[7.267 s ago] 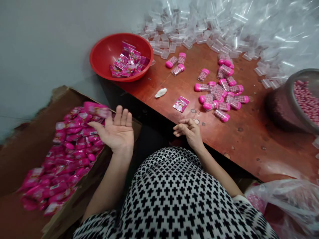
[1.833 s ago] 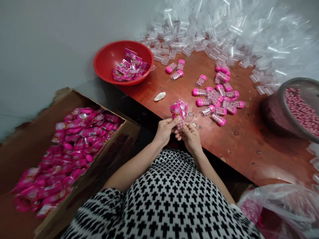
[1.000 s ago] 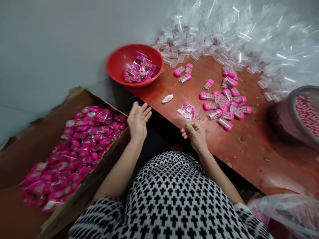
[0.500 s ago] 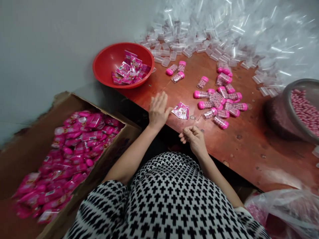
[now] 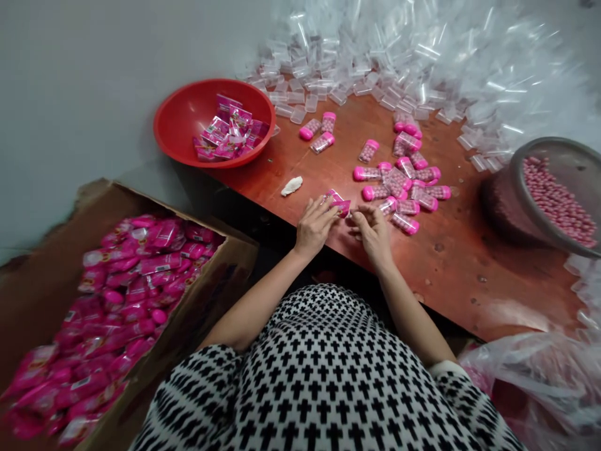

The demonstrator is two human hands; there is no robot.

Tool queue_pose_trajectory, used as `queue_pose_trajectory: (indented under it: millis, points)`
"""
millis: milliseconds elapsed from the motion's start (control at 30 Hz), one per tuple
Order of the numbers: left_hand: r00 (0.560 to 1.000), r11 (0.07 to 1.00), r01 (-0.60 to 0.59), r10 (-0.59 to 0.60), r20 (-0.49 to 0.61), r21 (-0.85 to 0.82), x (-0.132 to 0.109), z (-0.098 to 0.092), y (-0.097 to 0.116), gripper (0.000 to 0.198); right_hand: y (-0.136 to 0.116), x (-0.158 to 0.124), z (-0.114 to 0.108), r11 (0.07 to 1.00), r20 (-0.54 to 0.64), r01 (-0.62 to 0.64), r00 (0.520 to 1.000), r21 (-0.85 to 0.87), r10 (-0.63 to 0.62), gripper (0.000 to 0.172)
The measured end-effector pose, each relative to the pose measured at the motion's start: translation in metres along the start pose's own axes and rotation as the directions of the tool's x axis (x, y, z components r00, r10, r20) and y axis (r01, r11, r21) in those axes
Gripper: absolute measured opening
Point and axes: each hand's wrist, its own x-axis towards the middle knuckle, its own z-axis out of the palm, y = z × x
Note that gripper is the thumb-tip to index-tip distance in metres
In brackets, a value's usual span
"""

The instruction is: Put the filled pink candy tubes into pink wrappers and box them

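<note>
My left hand (image 5: pixel 315 224) pinches a small pink plastic sleeve (image 5: pixel 339 201) at the near edge of the red-brown table (image 5: pixel 451 263). My right hand (image 5: pixel 374 232) sits just right of it with fingers curled toward the sleeve; whether it holds anything is hidden. Several clear tubes with pink caps, filled with pink candies (image 5: pixel 401 181), lie in a loose cluster just beyond my right hand.
A red bowl (image 5: pixel 183 119) with pink sleeves stands at the table's far left. A heap of empty clear tubes (image 5: pixel 422 62) fills the back. A grey tub of pink candies (image 5: pixel 554 194) is at right. A cardboard box (image 5: pixel 61 238) of wrapped pink tubes sits at left.
My left hand moved right from beside the sleeve and closed on it, lifting it. My right hand moved forward onto the table toward the sleeve. The view shifted a little.
</note>
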Motion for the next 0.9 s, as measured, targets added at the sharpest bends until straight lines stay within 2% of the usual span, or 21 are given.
queue_pose_trajectory:
  millis: [100, 200, 267, 367, 400, 467, 500, 533, 567, 633, 700, 733, 800, 900]
  points:
    - [0.998, 0.983, 0.062, -0.065, -0.011, -0.172, -0.009, -0.005, 0.015, 0.021, -0.004, 0.013, 0.007, 0.997, 0.066, -0.056, 0.996, 0.046, 0.053, 0.038]
    - [0.974, 0.908, 0.206, -0.225, -0.01, -0.365, -0.017, -0.015, 0.027, 0.037, -0.008, 0.017, 0.011, 0.994, 0.116, -0.064, 0.992, 0.084, 0.054, 0.036]
    - [0.928, 0.784, 0.356, -0.362, 0.09, -0.508, -0.021, -0.022, 0.031, 0.045, -0.008, 0.016, 0.012, 0.996, 0.155, -0.056, 0.987, 0.068, 0.045, 0.034]
    - [0.812, 0.552, 0.576, -0.469, 0.347, -0.603, -0.023, -0.031, 0.031, 0.039, -0.006, 0.017, 0.009, 0.999, 0.293, -0.037, 0.955, -0.001, 0.036, 0.035]
    - [0.779, 0.501, 0.621, -0.482, 0.402, -0.603, -0.022, -0.033, 0.03, 0.038, -0.006, 0.019, 0.007, 0.999, 0.347, -0.006, 0.937, -0.049, 0.022, 0.032]
    - [0.743, 0.448, 0.658, -0.515, 0.427, -0.605, -0.022, -0.034, 0.029, 0.034, -0.01, 0.027, 0.0, 0.965, 0.414, 0.138, 0.91, -0.221, -0.035, 0.023]
    - [0.734, 0.431, 0.662, -0.538, 0.414, -0.613, -0.022, -0.034, 0.028, 0.032, -0.013, 0.034, -0.005, 0.904, 0.419, 0.244, 0.904, -0.35, -0.082, 0.019]
    - [0.724, 0.41, 0.663, -0.565, 0.396, -0.626, -0.023, -0.034, 0.027, 0.031, -0.018, 0.041, -0.01, 0.794, 0.414, 0.351, 0.899, -0.496, -0.139, 0.017]
    - [0.713, 0.388, 0.661, -0.591, 0.377, -0.643, -0.023, -0.033, 0.027, 0.03, -0.023, 0.05, -0.017, 0.634, 0.406, 0.434, 0.892, -0.64, -0.201, 0.02]
    - [0.69, 0.333, 0.656, -0.629, 0.359, -0.677, -0.025, -0.032, 0.026, 0.028, -0.033, 0.068, -0.029, 0.26, 0.423, 0.488, 0.865, -0.833, -0.27, 0.028]
    - [0.664, 0.266, 0.653, -0.651, 0.367, -0.709, -0.026, -0.031, 0.026, 0.026, -0.039, 0.085, -0.04, -0.02, 0.453, 0.462, 0.86, -0.887, -0.235, 0.03]
    - [0.65, 0.226, 0.648, -0.661, 0.374, -0.727, -0.026, -0.03, 0.027, 0.026, -0.041, 0.092, -0.044, -0.107, 0.466, 0.453, 0.863, -0.885, -0.197, 0.029]
    - [0.613, 0.125, 0.627, -0.688, 0.388, -0.769, -0.025, -0.03, 0.029, 0.025, -0.04, 0.102, -0.049, -0.202, 0.493, 0.464, 0.86, -0.862, -0.128, 0.029]
    - [0.554, -0.043, 0.547, -0.73, 0.4, -0.836, -0.019, -0.03, 0.032, 0.018, -0.036, 0.109, -0.054, -0.238, 0.552, 0.516, 0.825, -0.823, -0.12, 0.03]
